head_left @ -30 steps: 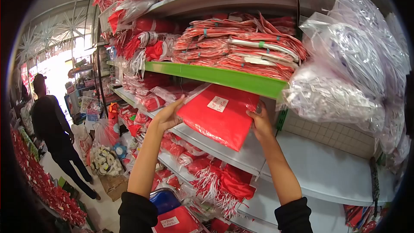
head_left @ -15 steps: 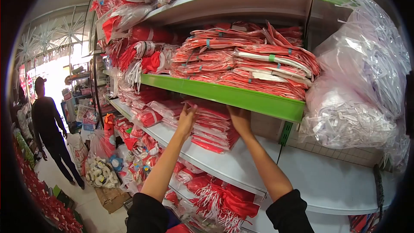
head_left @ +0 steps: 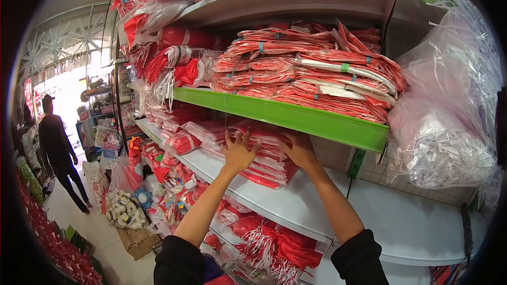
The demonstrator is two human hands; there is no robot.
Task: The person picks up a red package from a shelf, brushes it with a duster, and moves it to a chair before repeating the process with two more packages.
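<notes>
A stack of flat red-and-white packets in clear plastic (head_left: 269,171) lies on the white middle shelf, beneath the green-edged shelf. My left hand (head_left: 238,151) rests against the front of this stack with its fingers spread. At the stack's right side is my right hand (head_left: 301,150), its fingers reaching along the top right edge and partly hidden. Further left on the same shelf sit more plastic-wrapped red bundles (head_left: 184,142). Above my hands, the green shelf edge (head_left: 285,117) carries tall piles of red packets (head_left: 259,68), some with blue or green bands.
A big clear bag of white strips (head_left: 443,148) hangs at the right. Below, red fringed bundles (head_left: 274,243) fill a lower shelf. On the left, a person in dark clothes (head_left: 57,148) stands in the aisle beside bags and a cardboard box (head_left: 136,243).
My left hand has moved right and down from the stack's left side onto its front, fingers now spread. My right hand stays at the right side. The view has shifted slightly.
</notes>
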